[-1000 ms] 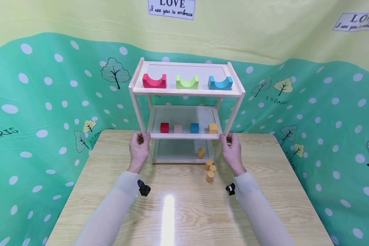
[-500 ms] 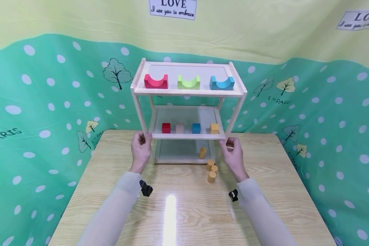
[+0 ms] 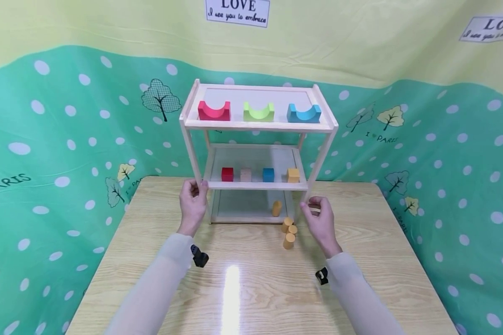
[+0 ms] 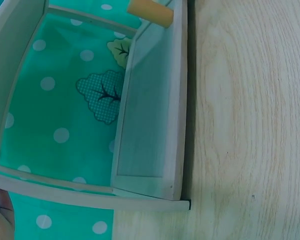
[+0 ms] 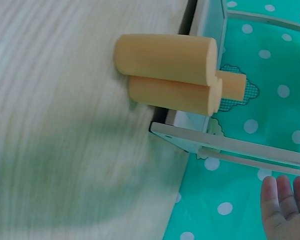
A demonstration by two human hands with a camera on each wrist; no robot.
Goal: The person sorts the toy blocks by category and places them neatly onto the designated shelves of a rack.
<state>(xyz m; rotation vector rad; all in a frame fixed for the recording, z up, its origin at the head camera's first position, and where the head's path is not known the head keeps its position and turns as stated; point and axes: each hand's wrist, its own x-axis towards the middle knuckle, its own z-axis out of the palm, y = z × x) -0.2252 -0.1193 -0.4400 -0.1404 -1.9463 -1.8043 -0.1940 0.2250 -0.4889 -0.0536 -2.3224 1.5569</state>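
A three-tier white wooden shelf [image 3: 257,185] stands at the back of the table. My left hand [image 3: 193,204] grips its left front post, thumb at the middle tier's corner; in the left wrist view only a bit of that hand [image 4: 1,222] shows. Beside the right front post, my right hand [image 3: 320,218] has loosely bent fingers and holds nothing. The right wrist view shows its fingers [image 5: 287,200] apart from the post. Three upright orange wooden cylinders [image 3: 288,241] cluster on the table before the shelf's right front corner. Another orange cylinder [image 3: 276,208] stands on the bottom tier.
On the top tier sit a red [image 3: 214,112], a green [image 3: 258,113] and a blue arch block [image 3: 303,114]. The middle tier bears a red cube [image 3: 227,174], a pink cube [image 3: 245,175], a blue cube [image 3: 268,175] and a yellow cube [image 3: 293,175]. A polka-dot cloth [image 3: 58,139] hangs around the table.
My right hand has let go of the shelf's right post and moved slightly down and away. The left hand keeps its grip. The head view has shifted slightly.
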